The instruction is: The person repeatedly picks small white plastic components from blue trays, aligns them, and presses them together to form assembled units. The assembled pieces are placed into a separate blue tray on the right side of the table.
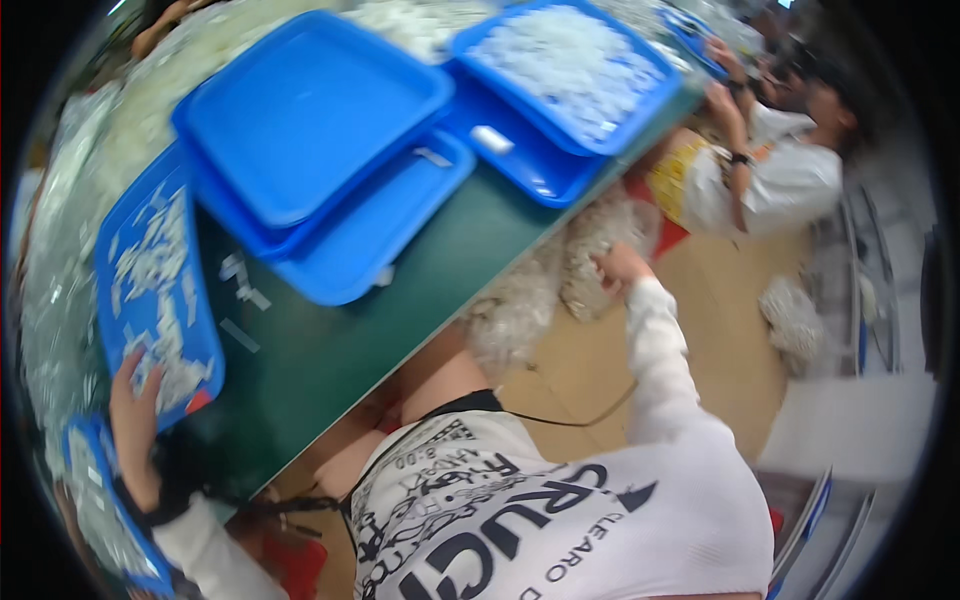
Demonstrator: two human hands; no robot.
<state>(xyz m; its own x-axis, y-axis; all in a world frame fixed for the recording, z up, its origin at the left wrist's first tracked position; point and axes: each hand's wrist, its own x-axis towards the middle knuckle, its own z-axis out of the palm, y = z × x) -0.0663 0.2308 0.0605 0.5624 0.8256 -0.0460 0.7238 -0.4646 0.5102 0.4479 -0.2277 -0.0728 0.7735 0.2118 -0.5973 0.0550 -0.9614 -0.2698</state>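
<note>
My left hand [137, 408] rests at the near end of a blue tray [207, 330] on the left of the table. Its fingers are apart and reach over the rim onto small white strips [160, 255] scattered in that tray. Off to the right, beside the table edge, my right hand [624, 266] is closed at a clear plastic bag [590, 285] filled with small pale pieces. Its fingertips are partly hidden and somewhat blurred. Another filled clear bag [515, 320] sits just left of it, under the table edge.
Stacked blue trays [320, 120] stand on the green table [400, 300]. A blue tray heaped with white pieces [570, 70] lies at the far right. Clear bags [70, 230] line the far left. A co-worker [790, 170] sits to the right; another bag [790, 315] lies on the floor.
</note>
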